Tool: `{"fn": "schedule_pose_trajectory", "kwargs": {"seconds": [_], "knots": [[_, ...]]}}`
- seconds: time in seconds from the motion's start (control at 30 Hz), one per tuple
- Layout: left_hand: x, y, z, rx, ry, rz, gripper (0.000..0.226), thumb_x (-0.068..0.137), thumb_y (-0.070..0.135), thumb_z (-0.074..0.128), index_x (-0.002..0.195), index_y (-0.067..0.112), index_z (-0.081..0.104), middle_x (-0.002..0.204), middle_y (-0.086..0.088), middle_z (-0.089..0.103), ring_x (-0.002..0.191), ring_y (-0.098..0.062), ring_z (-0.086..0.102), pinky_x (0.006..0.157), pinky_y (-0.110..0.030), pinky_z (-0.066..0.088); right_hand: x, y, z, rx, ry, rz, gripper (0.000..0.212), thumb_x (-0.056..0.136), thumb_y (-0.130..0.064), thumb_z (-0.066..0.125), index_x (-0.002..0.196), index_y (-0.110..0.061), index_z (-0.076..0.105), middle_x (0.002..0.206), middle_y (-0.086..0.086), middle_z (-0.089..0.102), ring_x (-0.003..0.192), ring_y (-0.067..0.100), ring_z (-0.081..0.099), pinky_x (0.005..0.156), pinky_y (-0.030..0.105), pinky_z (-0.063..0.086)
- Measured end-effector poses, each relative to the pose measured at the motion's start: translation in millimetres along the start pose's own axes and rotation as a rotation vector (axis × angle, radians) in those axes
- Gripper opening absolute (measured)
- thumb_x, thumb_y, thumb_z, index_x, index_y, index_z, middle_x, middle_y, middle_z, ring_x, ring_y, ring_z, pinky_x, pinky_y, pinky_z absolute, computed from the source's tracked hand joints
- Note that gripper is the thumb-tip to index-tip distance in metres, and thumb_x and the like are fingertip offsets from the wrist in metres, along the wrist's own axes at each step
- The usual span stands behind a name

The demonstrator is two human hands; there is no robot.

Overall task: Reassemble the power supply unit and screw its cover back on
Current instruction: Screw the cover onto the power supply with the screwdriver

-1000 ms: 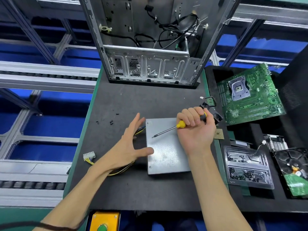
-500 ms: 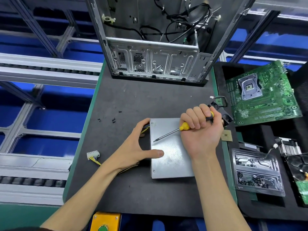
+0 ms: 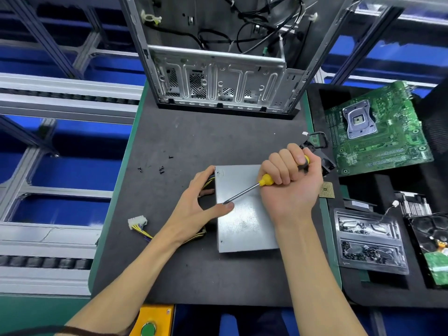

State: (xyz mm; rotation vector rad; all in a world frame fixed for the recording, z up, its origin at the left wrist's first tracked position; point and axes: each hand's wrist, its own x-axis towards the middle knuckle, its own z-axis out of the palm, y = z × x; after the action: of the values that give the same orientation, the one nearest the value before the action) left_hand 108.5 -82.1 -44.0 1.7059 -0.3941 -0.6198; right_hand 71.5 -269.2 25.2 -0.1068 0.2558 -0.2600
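Head view, near to far. Left hand (image 3: 194,209) clamps the power supply unit (image 3: 242,214) at its left edge: thumb on the cover, fingers curled round the far corner over the yellow cable bundle (image 3: 208,184). PSU lies flat mid-mat (image 3: 218,141), cover side up. Right hand (image 3: 291,185) fists the screwdriver (image 3: 252,187), tip down at the cover's left edge, touching the left thumb.

Risks: tip skates off and jabs the thumb; can't tell if a screw is seated, so it may cross-thread or drop. Cover could pinch the cables. Loose screws (image 3: 161,169) further out roll easily.

Versus a second ago: left hand was splayed with fingers off the box, now gripping; tip has shifted from mid-cover toward the left edge.
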Motion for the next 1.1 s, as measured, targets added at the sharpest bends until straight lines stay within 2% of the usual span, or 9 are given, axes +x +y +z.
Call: {"fn": "schedule_pose_trajectory", "kwargs": {"seconds": [0.1, 0.2, 0.37, 0.47, 0.6, 0.7, 0.93, 1.0, 1.1], "knots": [[-0.2, 0.3, 1.7, 0.005, 0.024, 0.023, 0.086, 0.074, 0.047, 0.079, 0.15, 0.038, 0.04, 0.144, 0.017, 0.05, 0.135, -0.009, 0.05, 0.112, -0.031, 0.042, -10.7, 1.6, 8.9, -0.12, -0.048, 0.023, 0.033, 0.093, -0.026, 0.042, 0.062, -0.02, 0.038, 0.049, -0.008, 0.018, 0.043, 0.01, 0.014, 0.041, 0.023, 0.018], [-0.3, 0.2, 2.4, -0.025, 0.026, 0.024, 0.082, 0.074, 0.046, 0.079, 0.148, 0.039, 0.043, 0.141, 0.016, 0.052, 0.136, -0.012, 0.051, 0.112, -0.041, 0.043, -23.6, 2.8, 21.5, -0.27, -0.111, 0.041, 0.033, 0.091, -0.029, 0.042, 0.059, -0.02, 0.038, 0.046, -0.008, 0.018, 0.041, 0.01, 0.014, 0.038, 0.023, 0.016], [-0.8, 2.3, 3.2, -0.021, 0.031, 0.045, 0.079, 0.075, 0.047, 0.078, 0.146, 0.04, 0.045, 0.139, 0.016, 0.053, 0.136, -0.01, 0.049, 0.111, -0.033, 0.041, -46.6, 11.1, 40.7, -0.577, -0.27, 0.072, 0.031, 0.087, -0.032, 0.042, 0.059, -0.021, 0.032, 0.044, -0.008, 0.017, 0.04, 0.01, 0.011, 0.04, 0.021, 0.015], [-1.5, 4.2, 2.7, -0.012, 0.026, 0.06, 0.076, 0.076, 0.047, 0.076, 0.145, 0.042, 0.045, 0.138, 0.015, 0.054, 0.136, -0.011, 0.05, 0.109, -0.029, 0.041, -56.4, 19.4, 45.1, -0.694, -0.355, 0.085, 0.028, 0.083, -0.029, 0.044, 0.057, -0.024, 0.04, 0.044, -0.008, 0.018, 0.042, 0.009, 0.012, 0.043, 0.022, 0.014], [-2.4, 8.2, 2.3, 0.016, 0.037, 0.059, 0.069, 0.074, 0.051, 0.073, 0.137, 0.051, 0.046, 0.131, 0.025, 0.056, 0.131, -0.007, 0.053, 0.102, -0.017, 0.042, -63.0, 27.6, 45.0, -0.775, -0.418, 0.085, 0.03, 0.086, -0.031, 0.04, 0.058, -0.023, 0.045, 0.044, -0.009, 0.02, 0.042, 0.007, 0.015, 0.045, 0.026, 0.011], [-2.5, 10.3, 2.4, 0.014, 0.04, 0.062, 0.072, 0.072, 0.051, 0.073, 0.139, 0.047, 0.046, 0.128, 0.029, 0.056, 0.129, -0.003, 0.053, 0.096, -0.009, 0.041, -65.4, 30.2, 44.2, -0.811, -0.43, 0.075, 0.03, 0.086, -0.031, 0.04, 0.057, -0.023, 0.045, 0.044, -0.011, 0.023, 0.042, 0.007, 0.014, 0.046, 0.028, 0.01], [-3.1, 11.4, 2.4, -0.004, 0.034, 0.077, 0.081, 0.07, 0.048, 0.073, 0.145, 0.034, 0.044, 0.136, 0.01, 0.055, 0.128, -0.003, 0.053, 0.094, -0.007, 0.04, -67.3, 35.7, 41.2, -0.814, -0.441, 0.061, 0.03, 0.087, -0.03, 0.04, 0.057, -0.024, 0.043, 0.045, -0.012, 0.023, 0.042, 0.006, 0.016, 0.046, 0.028, 0.01], [-3.2, 10.8, 2.8, -0.01, 0.041, 0.074, 0.083, 0.071, 0.039, 0.076, 0.147, 0.029, 0.043, 0.137, 0.007, 0.054, 0.129, -0.004, 0.053, 0.094, -0.007, 0.04, -67.8, 37.4, 40.5, -0.815, -0.443, 0.065, 0.03, 0.087, -0.03, 0.04, 0.058, -0.023, 0.039, 0.045, -0.012, 0.023, 0.043, 0.006, 0.016, 0.046, 0.028, 0.01], [-3.3, 11.0, 3.2, -0.01, 0.052, 0.069, 0.08, 0.076, 0.024, 0.072, 0.151, 0.019, 0.043, 0.138, 0.005, 0.054, 0.129, -0.003, 0.052, 0.093, -0.006, 0.04, -68.2, 39.2, 39.5, -0.819, -0.436, 0.074, 0.03, 0.086, -0.031, 0.041, 0.057, -0.023, 0.043, 0.045, -0.013, 0.025, 0.043, 0.007, 0.016, 0.047, 0.029, 0.01]]}}
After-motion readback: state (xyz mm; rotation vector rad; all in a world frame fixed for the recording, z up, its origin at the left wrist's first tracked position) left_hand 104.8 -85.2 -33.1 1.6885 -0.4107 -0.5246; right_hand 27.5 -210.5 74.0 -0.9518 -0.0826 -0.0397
